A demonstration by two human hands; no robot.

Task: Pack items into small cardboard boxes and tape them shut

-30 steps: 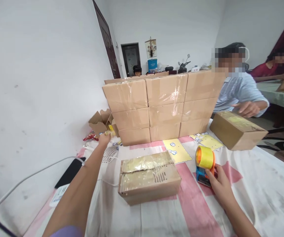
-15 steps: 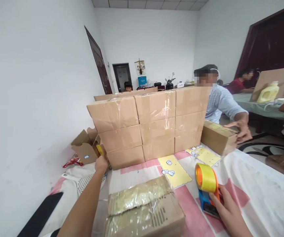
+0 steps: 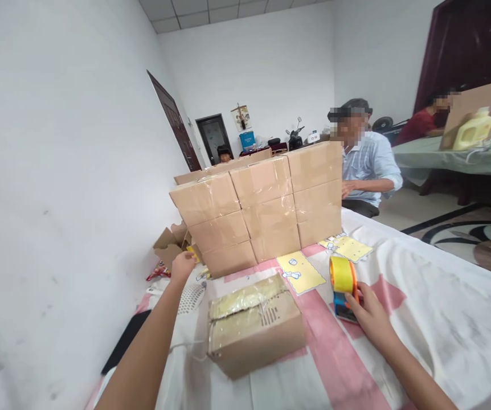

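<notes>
My right hand (image 3: 367, 310) is closed round a tape dispenser (image 3: 343, 276) with a blue and orange body and a roll of yellow tape, low over the cloth. At the left end of the box stack, my left hand (image 3: 183, 266) reaches out with its fingers curled. A small yellow thing (image 3: 192, 251) shows at its fingertips; I cannot make out what it is. Between my arms lies a cardboard box (image 3: 256, 327), its top covered with shiny tape. Beyond it stands a wall of stacked, taped cardboard boxes (image 3: 266, 208).
Open cardboard pieces (image 3: 168, 245) and a red packet (image 3: 159, 271) lie by the left wall. A patterned cloth (image 3: 433, 290) covers the table. A co-worker in a light blue shirt (image 3: 371, 162) sits behind the stack's right end. Farther right, a yellow jug (image 3: 473, 130) stands on another table.
The view has shifted, and the near box appears whole. The box under the co-worker's hand at the right has gone from sight, and that person's arm is now behind the stack.
</notes>
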